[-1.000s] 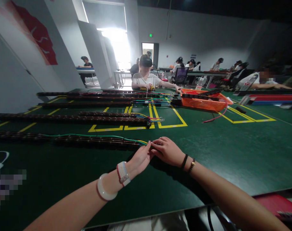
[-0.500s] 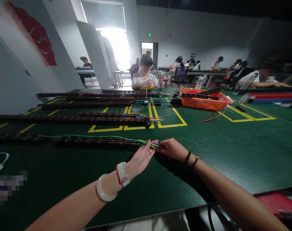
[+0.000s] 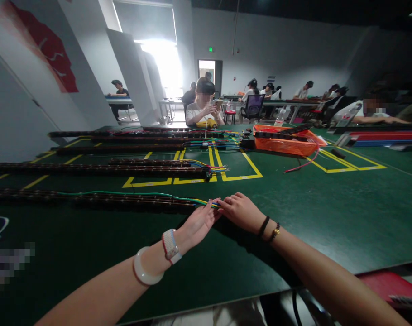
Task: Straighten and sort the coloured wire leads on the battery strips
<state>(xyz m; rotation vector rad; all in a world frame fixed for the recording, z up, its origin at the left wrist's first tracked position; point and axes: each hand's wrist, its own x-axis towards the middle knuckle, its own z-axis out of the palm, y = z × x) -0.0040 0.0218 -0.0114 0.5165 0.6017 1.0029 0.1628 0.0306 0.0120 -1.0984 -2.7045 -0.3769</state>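
Observation:
A bundle of green, yellow and blue wires (image 3: pixel 202 202) runs out of the right end of a long dark strip (image 3: pixel 134 201) lying across the table. My left hand (image 3: pixel 199 222) is closed around these wires just past the strip's end, palm partly turned up. Touching it from the right, my right hand (image 3: pixel 241 210) has its fingers closed over the same wires and covers their free ends. A single green wire (image 3: pixel 117 193) lies along the top of the strip, leading leftward.
Beyond lie more long dark strips (image 3: pixel 151 169) with coloured wire ends, over yellow tape outlines (image 3: pixel 148 184). An orange basket (image 3: pixel 287 146) with dark parts stands farther back. Across the table a person (image 3: pixel 204 106) holds a phone, near a yellow tool (image 3: pixel 208 123).
My right hand has moved slightly left and turned over the wires, hiding the ends that showed before. My left hand has hardly moved. The person opposite has raised both hands to a phone.

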